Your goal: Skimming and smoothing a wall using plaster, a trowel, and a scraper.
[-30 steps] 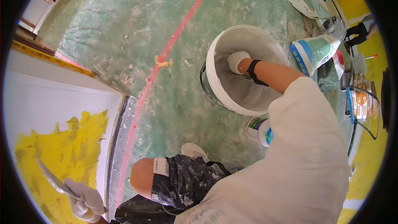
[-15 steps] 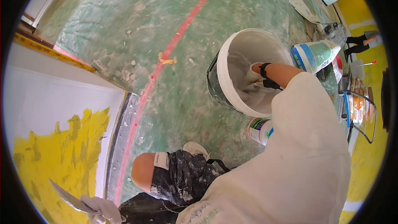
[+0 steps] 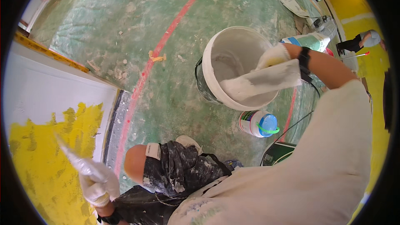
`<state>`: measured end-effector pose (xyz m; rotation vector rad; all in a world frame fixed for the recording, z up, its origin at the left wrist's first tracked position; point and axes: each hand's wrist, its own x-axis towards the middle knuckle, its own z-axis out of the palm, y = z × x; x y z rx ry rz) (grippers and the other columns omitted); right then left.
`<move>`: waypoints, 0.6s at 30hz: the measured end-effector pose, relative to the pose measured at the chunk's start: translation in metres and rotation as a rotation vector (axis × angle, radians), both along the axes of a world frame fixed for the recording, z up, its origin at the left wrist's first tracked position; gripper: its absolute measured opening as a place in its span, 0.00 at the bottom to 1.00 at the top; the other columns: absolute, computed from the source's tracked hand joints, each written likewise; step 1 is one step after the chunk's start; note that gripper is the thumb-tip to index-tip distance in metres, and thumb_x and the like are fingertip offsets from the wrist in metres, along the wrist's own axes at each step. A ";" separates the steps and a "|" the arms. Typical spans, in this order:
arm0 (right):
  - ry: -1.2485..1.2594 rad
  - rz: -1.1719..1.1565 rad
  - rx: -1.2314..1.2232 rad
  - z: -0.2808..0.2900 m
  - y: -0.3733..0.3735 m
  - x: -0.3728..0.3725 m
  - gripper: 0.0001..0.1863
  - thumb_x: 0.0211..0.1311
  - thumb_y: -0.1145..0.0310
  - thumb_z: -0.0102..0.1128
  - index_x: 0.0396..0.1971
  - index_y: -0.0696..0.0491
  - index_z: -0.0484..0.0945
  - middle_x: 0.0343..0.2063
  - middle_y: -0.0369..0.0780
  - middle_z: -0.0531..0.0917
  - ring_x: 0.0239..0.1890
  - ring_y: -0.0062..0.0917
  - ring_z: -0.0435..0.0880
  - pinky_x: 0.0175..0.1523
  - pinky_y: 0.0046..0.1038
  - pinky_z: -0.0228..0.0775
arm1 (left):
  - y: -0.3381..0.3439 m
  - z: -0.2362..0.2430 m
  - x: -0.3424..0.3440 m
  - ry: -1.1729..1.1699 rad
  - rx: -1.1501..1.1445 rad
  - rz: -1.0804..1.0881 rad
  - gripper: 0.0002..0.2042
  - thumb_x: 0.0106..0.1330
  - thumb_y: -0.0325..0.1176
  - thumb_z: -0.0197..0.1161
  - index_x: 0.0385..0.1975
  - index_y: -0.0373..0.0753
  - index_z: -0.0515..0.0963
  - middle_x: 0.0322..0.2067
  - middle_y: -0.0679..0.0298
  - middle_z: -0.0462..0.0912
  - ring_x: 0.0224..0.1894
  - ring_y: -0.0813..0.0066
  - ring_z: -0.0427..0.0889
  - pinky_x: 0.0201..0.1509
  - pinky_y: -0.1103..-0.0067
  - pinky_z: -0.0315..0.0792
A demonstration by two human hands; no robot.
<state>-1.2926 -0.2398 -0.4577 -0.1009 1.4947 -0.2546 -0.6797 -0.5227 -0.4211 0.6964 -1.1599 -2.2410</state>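
My right hand (image 3: 271,56), in a white knit glove, is closed around a wide flat plastering trowel (image 3: 287,74). A thick lump of white putty (image 3: 239,86) covers the trowel's far left end. The trowel is tilted across the mouth of a large bucket (image 3: 211,84) with whitish putty at its bottom; the grip is hidden by my fingers. At the lower left, my left hand (image 3: 98,183), gloved too, is closed around a putty knife (image 3: 71,155) with its blade pointing up and left, slightly blurred. It is beside the yellow and white wall panel (image 3: 35,150).
A small tub with a blue lid (image 3: 266,125) stands just below the bucket. A bigger pail (image 3: 314,41) lies behind my right wrist, near a fan (image 3: 326,26). Black cable (image 3: 293,126) runs at right. Another person (image 3: 362,41) is at far right.
My right hand has come up out of the bucket, bringing the putty-loaded trowel into sight. My left hand has risen with the putty knife, whose blade is turned more upright.
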 end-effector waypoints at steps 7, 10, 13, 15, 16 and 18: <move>0.384 0.044 -0.372 0.100 0.044 0.064 0.17 0.64 0.63 0.68 0.45 0.60 0.81 0.36 0.32 0.83 0.43 0.17 0.80 0.50 0.26 0.74 | 0.004 0.031 -0.112 -0.231 -0.070 -0.712 0.19 0.58 0.27 0.68 0.48 0.31 0.73 0.24 0.61 0.79 0.17 0.74 0.76 0.19 0.80 0.67; 0.663 0.188 -0.659 0.094 0.053 0.086 0.10 0.63 0.68 0.67 0.37 0.54 0.74 0.32 0.27 0.72 0.38 0.12 0.72 0.46 0.21 0.68 | 0.012 0.013 -0.145 -0.309 -0.242 -0.820 0.16 0.62 0.28 0.66 0.47 0.32 0.73 0.25 0.64 0.79 0.18 0.77 0.76 0.19 0.80 0.67; 0.755 0.141 -0.774 0.091 0.069 0.097 0.12 0.59 0.73 0.70 0.37 0.53 0.74 0.32 0.27 0.70 0.40 0.12 0.74 0.47 0.22 0.69 | 0.022 -0.009 -0.187 -0.283 -0.217 -1.076 0.15 0.66 0.33 0.65 0.50 0.36 0.75 0.24 0.67 0.78 0.19 0.81 0.74 0.23 0.82 0.67; 0.659 0.000 -0.864 0.084 0.080 0.104 0.13 0.57 0.75 0.70 0.39 0.53 0.75 0.33 0.27 0.71 0.41 0.13 0.74 0.48 0.23 0.70 | 0.033 -0.012 -0.226 -0.365 -0.265 -1.191 0.13 0.68 0.34 0.64 0.48 0.36 0.76 0.23 0.69 0.76 0.20 0.81 0.74 0.25 0.81 0.68; 0.550 -0.141 -0.935 0.081 0.083 0.110 0.14 0.55 0.76 0.70 0.40 0.53 0.75 0.34 0.27 0.73 0.42 0.13 0.75 0.49 0.23 0.70 | 0.041 -0.011 -0.239 -0.445 -0.349 -1.216 0.12 0.68 0.34 0.64 0.46 0.37 0.76 0.23 0.70 0.75 0.20 0.82 0.73 0.26 0.81 0.69; 0.588 -0.105 -1.066 0.073 0.075 0.121 0.18 0.53 0.78 0.71 0.44 0.54 0.77 0.37 0.29 0.76 0.43 0.15 0.76 0.51 0.22 0.70 | 0.054 -0.022 -0.254 -0.346 -0.319 -1.190 0.11 0.68 0.34 0.64 0.46 0.37 0.76 0.23 0.70 0.75 0.20 0.82 0.73 0.26 0.80 0.69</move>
